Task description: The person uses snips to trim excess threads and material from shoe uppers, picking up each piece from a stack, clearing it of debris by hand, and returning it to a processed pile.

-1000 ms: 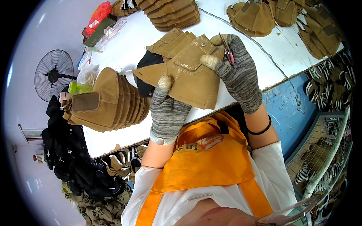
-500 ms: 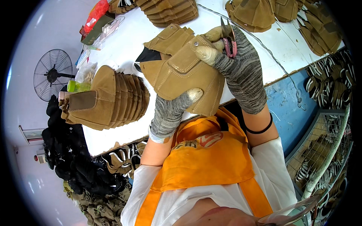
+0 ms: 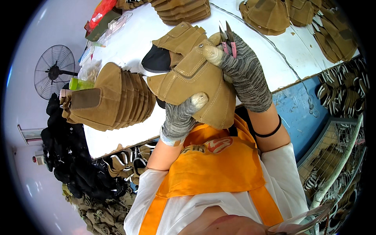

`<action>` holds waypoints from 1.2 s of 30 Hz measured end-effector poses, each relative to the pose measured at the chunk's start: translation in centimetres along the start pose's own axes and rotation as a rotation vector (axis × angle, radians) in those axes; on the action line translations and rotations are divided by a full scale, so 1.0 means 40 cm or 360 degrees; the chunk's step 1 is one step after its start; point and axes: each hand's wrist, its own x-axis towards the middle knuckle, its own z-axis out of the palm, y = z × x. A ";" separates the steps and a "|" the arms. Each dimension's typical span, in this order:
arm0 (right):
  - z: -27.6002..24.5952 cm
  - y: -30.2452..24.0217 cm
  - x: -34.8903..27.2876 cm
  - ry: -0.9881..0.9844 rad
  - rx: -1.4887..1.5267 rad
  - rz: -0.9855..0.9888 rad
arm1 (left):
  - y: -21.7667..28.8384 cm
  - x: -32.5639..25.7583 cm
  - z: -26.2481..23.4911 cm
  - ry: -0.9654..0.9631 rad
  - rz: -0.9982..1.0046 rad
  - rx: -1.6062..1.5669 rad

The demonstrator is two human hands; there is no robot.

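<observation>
A brown suede shoe upper [image 3: 196, 88] with pale stitching, a stitched strap and a small metal rivet is held up between my gloved hands. My left hand [image 3: 181, 116] pinches its lower left part, the thumb lying on top and the fingers hidden underneath. At its upper right edge, my right hand [image 3: 248, 74] grips it with the thumb near the rivet. Pink-handled thread snips [image 3: 228, 42] also sit in my right hand, blades pointing up and apart. Just behind lies another brown upper [image 3: 181, 38] with black lining [image 3: 156, 59] on the white table [image 3: 135, 35].
To the left stands a stack of brown uppers [image 3: 117, 98]; more piles [image 3: 180, 11] [image 3: 266, 17] line the far side. A grey cable [image 3: 270, 41] crosses the table. A fan [image 3: 55, 71] is at far left, a wire cart [image 3: 329, 149] at right.
The snips have turned in my right hand, and their blades now show apart. Both hands and the upper have shifted slightly; more black lining shows on the piece behind.
</observation>
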 end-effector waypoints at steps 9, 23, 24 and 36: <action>-0.001 0.012 -0.017 0.0475 -0.0694 -0.0838 | -0.003 0.016 0.008 0.0387 0.0335 0.0680; -0.045 -0.006 -0.029 0.0102 -0.1481 -0.1322 | 0.025 0.011 0.023 0.0406 0.0348 0.0236; -0.042 -0.006 -0.033 0.0050 -0.1576 -0.1277 | 0.026 0.009 0.019 0.0418 0.0336 0.0303; -0.037 -0.033 -0.075 -0.0296 -0.1683 -0.0965 | -0.007 0.008 -0.024 0.0334 0.0546 0.1087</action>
